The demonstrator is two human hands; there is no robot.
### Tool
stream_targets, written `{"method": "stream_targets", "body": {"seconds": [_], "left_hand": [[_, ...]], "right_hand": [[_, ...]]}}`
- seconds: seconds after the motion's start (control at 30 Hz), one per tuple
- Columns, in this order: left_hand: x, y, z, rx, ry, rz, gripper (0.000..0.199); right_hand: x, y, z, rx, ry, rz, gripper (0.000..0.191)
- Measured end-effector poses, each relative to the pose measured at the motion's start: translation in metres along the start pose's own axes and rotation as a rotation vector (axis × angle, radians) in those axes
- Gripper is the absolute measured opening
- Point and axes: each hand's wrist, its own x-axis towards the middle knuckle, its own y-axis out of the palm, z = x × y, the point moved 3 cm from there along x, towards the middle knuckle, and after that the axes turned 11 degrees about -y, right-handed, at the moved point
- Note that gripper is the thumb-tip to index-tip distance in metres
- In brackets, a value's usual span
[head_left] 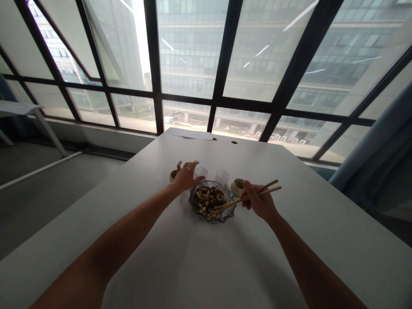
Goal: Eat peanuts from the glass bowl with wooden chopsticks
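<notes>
A clear scalloped glass bowl (pixel 229 211) holds a mix of pale and dark pieces (pixel 209 198). My right hand (pixel 257 201) grips a pair of wooden chopsticks (pixel 265 190), their tips among the pieces at the bowl's right side. My left hand (pixel 187 176) is over the bowl's upper left edge, fingers apart, close to a translucent cup (pixel 201 172). Another translucent cup (pixel 222 177) stands behind the bowl. One greenish round cup (pixel 237 187) sits just left of my right hand; a similar cup (pixel 173 175) is partly hidden behind my left hand.
The white table (pixel 161 266) stretches toward large windows. White papers (pixel 189 134) lie at its far edge near two dark round holes. Another table (pixel 19 108) stands at the far left, and a blue curtain (pixel 373 150) hangs at the right.
</notes>
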Motion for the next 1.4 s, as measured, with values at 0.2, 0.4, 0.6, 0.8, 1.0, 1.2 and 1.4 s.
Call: {"method": "stream_targets", "body": {"seconds": [0.2, 0.4, 0.6, 0.8, 1.0, 1.2, 1.4], "left_hand": [[-0.05, -0.027, 0.023, 0.016, -0.003, -0.137, 0.045], [-0.067, -0.026, 0.046, -0.031, -0.108, -0.213, 0.055], [-0.066, -0.013, 0.052, -0.112, -0.118, -0.179, 0.064], [-0.065, -0.003, 0.065, -0.185, -0.166, -0.196, 0.066], [-0.064, 0.002, 0.072, -0.253, -0.208, -0.177, 0.068], [-0.065, 0.0, 0.07, -0.269, -0.225, -0.177, 0.073], [-0.065, 0.0, 0.069, -0.274, -0.228, -0.174, 0.074]], "right_hand": [[0.001, 0.009, -0.011, 0.011, 0.06, 0.218, 0.042], [0.003, -0.01, -0.022, -0.035, 0.023, 0.031, 0.039], [0.005, -0.017, 0.001, -0.029, 0.03, 0.074, 0.048], [-0.008, 0.006, 0.01, -0.006, 0.154, 0.381, 0.043], [-0.004, -0.003, -0.003, -0.129, 0.097, 0.264, 0.042], [0.004, -0.027, 0.018, -0.19, 0.081, 0.146, 0.05], [0.002, -0.03, 0.026, -0.143, 0.23, 0.285, 0.057]]}}
